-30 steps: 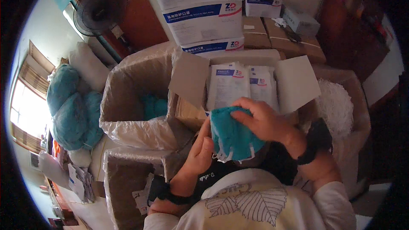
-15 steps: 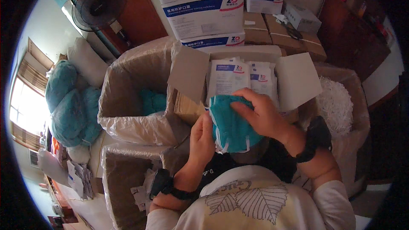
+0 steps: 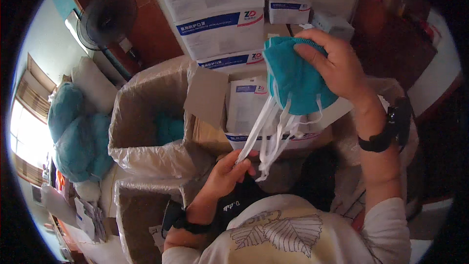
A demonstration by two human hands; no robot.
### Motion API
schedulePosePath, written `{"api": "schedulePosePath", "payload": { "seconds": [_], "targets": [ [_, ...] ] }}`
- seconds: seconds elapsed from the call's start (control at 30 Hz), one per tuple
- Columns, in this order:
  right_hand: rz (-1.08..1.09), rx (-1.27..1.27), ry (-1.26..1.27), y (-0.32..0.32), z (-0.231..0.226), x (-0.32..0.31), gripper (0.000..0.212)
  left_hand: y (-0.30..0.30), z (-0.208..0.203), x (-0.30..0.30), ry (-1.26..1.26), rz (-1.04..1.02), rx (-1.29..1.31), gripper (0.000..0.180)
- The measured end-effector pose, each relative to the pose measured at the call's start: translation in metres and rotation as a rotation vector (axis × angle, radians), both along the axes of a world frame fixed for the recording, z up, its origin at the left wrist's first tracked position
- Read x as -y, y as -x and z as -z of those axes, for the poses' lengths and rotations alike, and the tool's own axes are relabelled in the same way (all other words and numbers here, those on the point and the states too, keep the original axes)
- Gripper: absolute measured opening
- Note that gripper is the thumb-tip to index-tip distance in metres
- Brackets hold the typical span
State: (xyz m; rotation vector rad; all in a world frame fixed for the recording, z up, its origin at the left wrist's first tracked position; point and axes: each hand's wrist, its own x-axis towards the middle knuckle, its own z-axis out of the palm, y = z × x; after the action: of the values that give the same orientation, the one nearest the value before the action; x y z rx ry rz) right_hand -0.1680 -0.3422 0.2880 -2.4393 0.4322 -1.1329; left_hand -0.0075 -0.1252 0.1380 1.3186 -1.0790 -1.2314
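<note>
A stack of teal face masks (image 3: 298, 78) is gripped along its upper edge by my right hand (image 3: 337, 66), thumb in front and fingers behind. The masks are raised, and their white straps (image 3: 271, 132) dangle below. My left hand (image 3: 227, 173) pinches one of these straps lower down, so it runs taut from the masks to my fingers. Behind the masks stands an open white carton (image 3: 234, 139) holding white printed packets (image 3: 245, 102); the masks and my right arm hide part of it.
A plastic-lined box (image 3: 146, 144) at left has teal masks (image 3: 168, 127) inside. Another lined box (image 3: 129, 215) stands nearer. Printed cartons (image 3: 217, 34) are piled at the back. Teal-filled bags (image 3: 80, 137) and a black fan (image 3: 110, 17) are farther left.
My right hand has lifted the masks up and to the right, away from my left hand. My left hand has moved down from the masks' edge and holds a strap. The straps now hang loose.
</note>
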Motion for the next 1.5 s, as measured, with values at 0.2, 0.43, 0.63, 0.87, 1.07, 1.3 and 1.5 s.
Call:
{"api": "schedulePosePath", "payload": {
  "seconds": [0.2, 0.43, 0.63, 0.87, 1.07, 1.3, 1.5],
  "targets": [
    [-0.104, -0.076, 0.131, 0.0, -0.035, -0.013, 0.024, -0.03, -0.022, 0.002, 0.156, 0.095, 0.538, 0.073],
    [-0.286, -0.285, 0.159, -0.02, -0.063, -0.04, 0.025, -0.002, -0.091, 0.056, 0.569, 0.181, -0.195, 0.098],
    [-0.271, -0.291, 0.085, -0.025, -0.062, -0.024, 0.029, 0.044, -0.084, 0.065, 0.293, 0.406, -0.421, 0.097],
    [-0.153, -0.311, 0.024, -0.02, -0.046, 0.009, 0.031, 0.054, -0.042, 0.049, 0.134, 0.469, -0.757, 0.057],
    [-0.045, -0.23, 0.089, -0.012, -0.026, 0.045, 0.03, 0.052, -0.041, 0.042, 0.044, 0.347, -0.595, 0.038],
    [-0.032, -0.281, -0.062, -0.012, -0.02, 0.043, 0.039, 0.026, -0.057, 0.013, 0.033, 0.261, 0.027, 0.034],
    [-0.015, -0.299, -0.136, -0.013, 0.01, 0.052, 0.028, 0.018, -0.11, -0.008, 0.496, -0.052, 0.831, 0.024]
  ]
}}
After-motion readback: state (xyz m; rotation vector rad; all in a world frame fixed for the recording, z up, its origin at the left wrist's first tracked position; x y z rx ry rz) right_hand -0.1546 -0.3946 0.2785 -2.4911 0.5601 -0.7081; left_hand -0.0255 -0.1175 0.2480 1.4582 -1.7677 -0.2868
